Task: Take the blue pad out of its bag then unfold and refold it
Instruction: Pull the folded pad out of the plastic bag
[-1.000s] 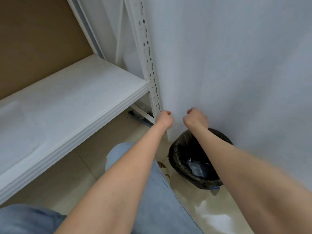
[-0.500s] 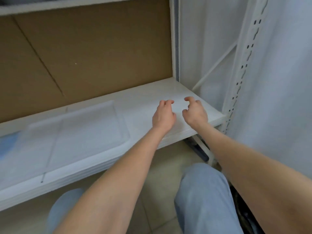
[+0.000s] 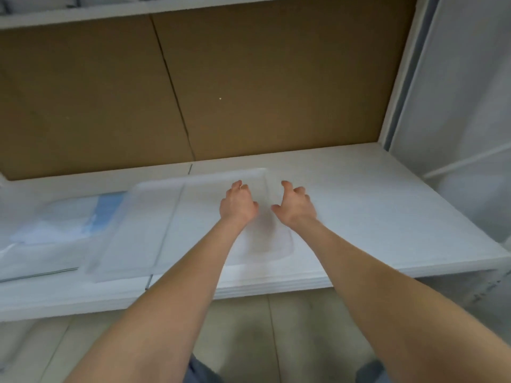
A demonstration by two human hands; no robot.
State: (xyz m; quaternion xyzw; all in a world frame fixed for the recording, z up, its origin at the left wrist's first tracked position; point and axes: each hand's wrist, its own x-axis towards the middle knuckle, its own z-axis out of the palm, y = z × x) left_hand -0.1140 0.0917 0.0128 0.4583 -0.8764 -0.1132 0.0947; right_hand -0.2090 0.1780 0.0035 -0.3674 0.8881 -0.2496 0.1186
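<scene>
A blue pad (image 3: 106,214) lies at the left of the white shelf (image 3: 359,205), partly covered by a clear plastic bag (image 3: 47,233); blur keeps me from telling whether it is inside it. A translucent white tray (image 3: 171,225) rests in the middle of the shelf. My left hand (image 3: 238,203) hovers over the tray's right part, fingers loosely curled, holding nothing. My right hand (image 3: 296,205) is beside it over the tray's right edge, fingers spread, empty. The two hands are a palm's width apart.
Brown cardboard (image 3: 193,89) backs the shelf. A white shelf post (image 3: 401,70) and a white curtain (image 3: 470,134) stand at the right. An upper shelf edge (image 3: 83,15) runs along the top. Tiled floor (image 3: 262,335) and my knees show below.
My view has swung left and up, from the black bin on the floor to the shelf. Both hands went from closed fists by the curtain to loose, empty hands above the tray.
</scene>
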